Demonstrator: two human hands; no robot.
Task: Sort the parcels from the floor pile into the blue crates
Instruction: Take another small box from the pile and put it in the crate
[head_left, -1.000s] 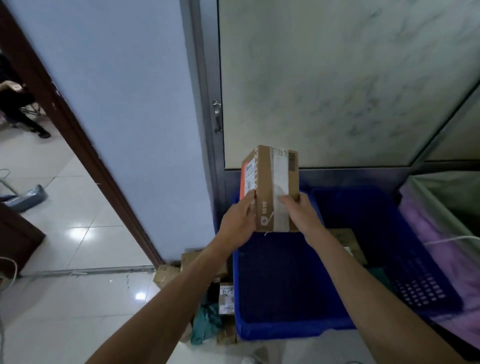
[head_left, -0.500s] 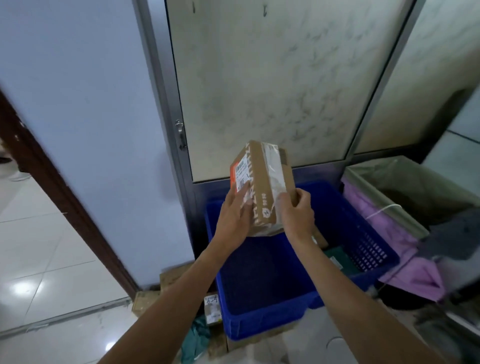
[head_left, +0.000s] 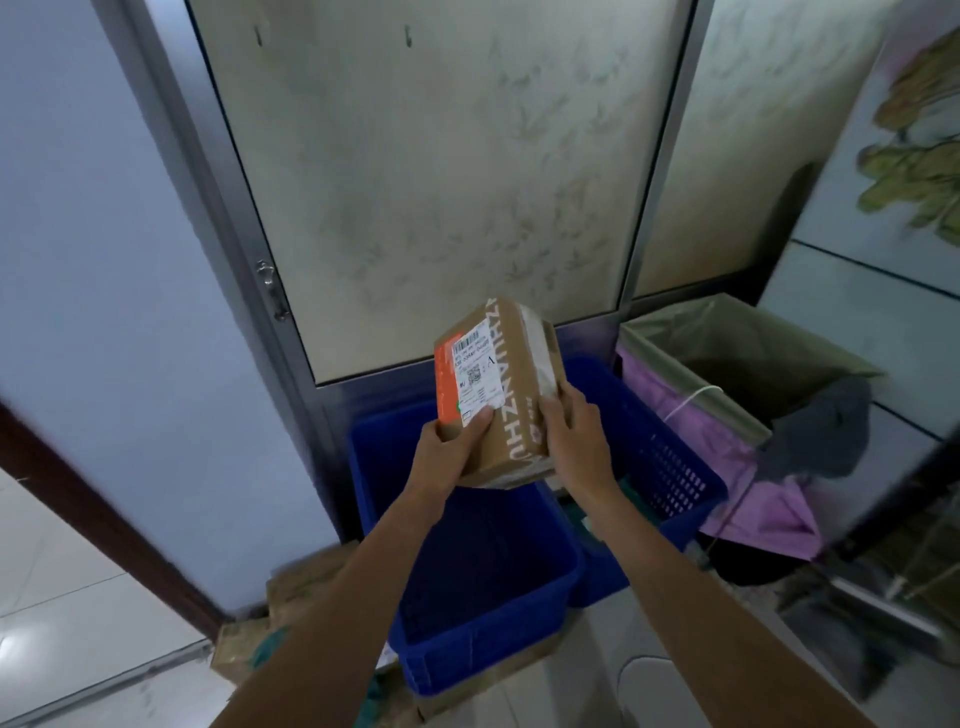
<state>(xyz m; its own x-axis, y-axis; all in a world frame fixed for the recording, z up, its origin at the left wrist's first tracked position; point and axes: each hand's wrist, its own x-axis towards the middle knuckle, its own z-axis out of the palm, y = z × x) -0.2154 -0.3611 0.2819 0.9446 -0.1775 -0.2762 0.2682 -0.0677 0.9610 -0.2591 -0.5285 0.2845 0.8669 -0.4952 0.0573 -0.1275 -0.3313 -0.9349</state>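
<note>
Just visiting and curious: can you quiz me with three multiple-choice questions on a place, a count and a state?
1. Where is the cardboard parcel? A on the floor; B in the air above the near blue crate; C in a bin.
2. How many blue crates show? A one; B two; C four.
3. What holds the parcel? A left-hand grip and right-hand grip; B one grip only; C nothing.
Answers: B, it hangs over the crate's opening; B, a second crate stands to its right; A, both clasp its lower end.
</note>
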